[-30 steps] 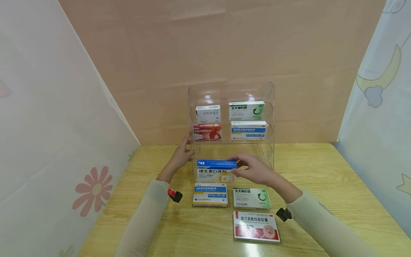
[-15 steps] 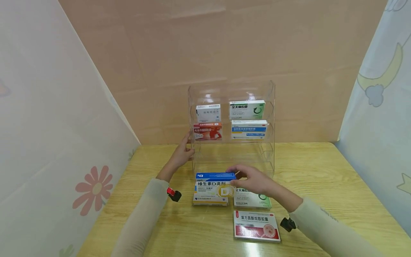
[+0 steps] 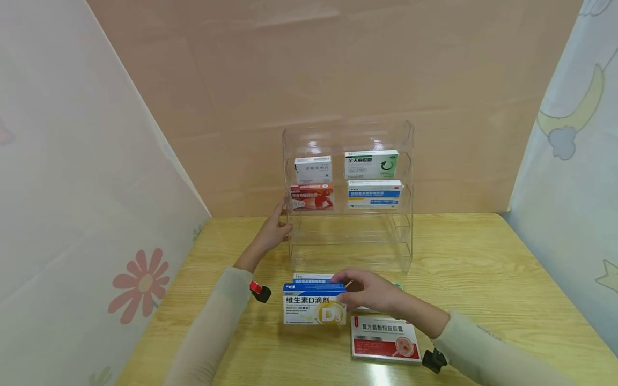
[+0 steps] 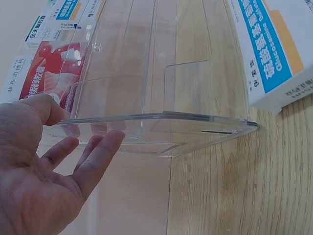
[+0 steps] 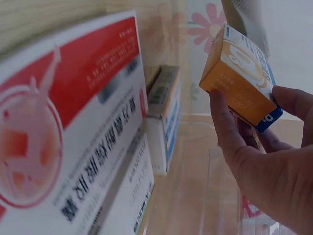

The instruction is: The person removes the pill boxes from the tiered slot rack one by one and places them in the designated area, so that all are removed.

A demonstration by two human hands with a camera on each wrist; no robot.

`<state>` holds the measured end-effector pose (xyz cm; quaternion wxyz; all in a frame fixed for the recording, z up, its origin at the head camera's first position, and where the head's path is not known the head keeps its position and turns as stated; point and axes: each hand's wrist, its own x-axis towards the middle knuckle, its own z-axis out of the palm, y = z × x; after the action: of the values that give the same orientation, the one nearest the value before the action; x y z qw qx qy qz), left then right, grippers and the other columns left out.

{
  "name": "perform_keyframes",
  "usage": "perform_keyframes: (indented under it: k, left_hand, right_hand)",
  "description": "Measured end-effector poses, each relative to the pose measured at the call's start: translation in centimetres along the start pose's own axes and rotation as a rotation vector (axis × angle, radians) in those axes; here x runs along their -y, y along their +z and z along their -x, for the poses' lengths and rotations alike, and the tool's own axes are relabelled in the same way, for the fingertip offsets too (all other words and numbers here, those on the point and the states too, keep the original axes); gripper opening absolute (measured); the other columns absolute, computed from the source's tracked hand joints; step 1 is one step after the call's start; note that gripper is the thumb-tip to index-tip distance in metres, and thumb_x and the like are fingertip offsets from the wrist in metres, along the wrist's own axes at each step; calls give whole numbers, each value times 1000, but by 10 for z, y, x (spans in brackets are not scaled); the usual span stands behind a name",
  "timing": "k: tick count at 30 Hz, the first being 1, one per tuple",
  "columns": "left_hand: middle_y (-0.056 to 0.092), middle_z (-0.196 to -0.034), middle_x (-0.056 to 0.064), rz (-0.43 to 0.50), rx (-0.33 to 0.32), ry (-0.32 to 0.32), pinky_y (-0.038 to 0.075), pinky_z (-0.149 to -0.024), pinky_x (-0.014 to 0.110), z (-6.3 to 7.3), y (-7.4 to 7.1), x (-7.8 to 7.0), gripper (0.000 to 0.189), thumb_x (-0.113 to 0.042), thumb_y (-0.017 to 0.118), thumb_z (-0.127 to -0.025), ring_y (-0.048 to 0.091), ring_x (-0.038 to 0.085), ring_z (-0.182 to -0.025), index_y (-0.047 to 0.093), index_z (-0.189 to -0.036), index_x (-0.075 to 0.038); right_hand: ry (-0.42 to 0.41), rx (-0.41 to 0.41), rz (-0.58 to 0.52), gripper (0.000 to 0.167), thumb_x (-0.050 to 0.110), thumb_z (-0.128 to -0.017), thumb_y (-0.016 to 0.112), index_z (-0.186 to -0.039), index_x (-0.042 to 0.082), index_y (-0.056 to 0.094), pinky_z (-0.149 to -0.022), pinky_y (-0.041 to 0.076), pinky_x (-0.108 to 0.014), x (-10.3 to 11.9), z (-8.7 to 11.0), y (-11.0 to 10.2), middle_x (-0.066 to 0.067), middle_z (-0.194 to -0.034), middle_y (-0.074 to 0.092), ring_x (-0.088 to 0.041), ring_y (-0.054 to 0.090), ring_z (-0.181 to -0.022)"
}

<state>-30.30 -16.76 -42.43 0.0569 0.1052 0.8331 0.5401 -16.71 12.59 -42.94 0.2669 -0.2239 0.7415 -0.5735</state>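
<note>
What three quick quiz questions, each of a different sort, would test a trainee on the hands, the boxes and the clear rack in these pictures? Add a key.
1. True or false: the right hand grips the blue and white D3 box.
2. Multiple choice: the left hand touches A) the red and white box on the table, B) the side of the clear rack, C) nothing.
3. Fill in: the rack's shelves hold ____ boxes.

Key
1. True: the right wrist view shows thumb and fingers clasping the D3 box.
2. B: straight fingers lie on the rack's left wall.
3. Four: two on each of two upper shelves.
</note>
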Motion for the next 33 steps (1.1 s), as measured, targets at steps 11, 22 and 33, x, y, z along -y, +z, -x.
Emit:
perform_keyframes:
  k: [11,22,33]
  left_hand:
    - [32,-151,19,4,8,9,62,-83,40,-1,0,-1,83,-9,53,-100,56,47,-122,5,-164,-31]
    - [32,-151,19,10,10,1,62,-82,39,-1,0,0,82,-8,52,-101,55,49,-123,5,-164,-32]
    - [32,-151,18,22,12,-5,62,-82,39,1,1,-1,82,-6,51,-101,53,49,-124,6,-164,-31]
  right_hand:
    - [67,29,-58,36,19,-95,71,-128,6,61,-82,61,-49,-16,-1,12,-14,-113,57,-25,69,-93]
    - [129,53,-60,34,18,-93,73,-124,8,63,-76,62,-42,-27,-2,23,-12,-109,58,-24,70,-84]
    - [126,79,-71,34,14,-91,74,-123,6,63,-75,63,-40,-37,0,28,-11,-106,61,-24,69,-82]
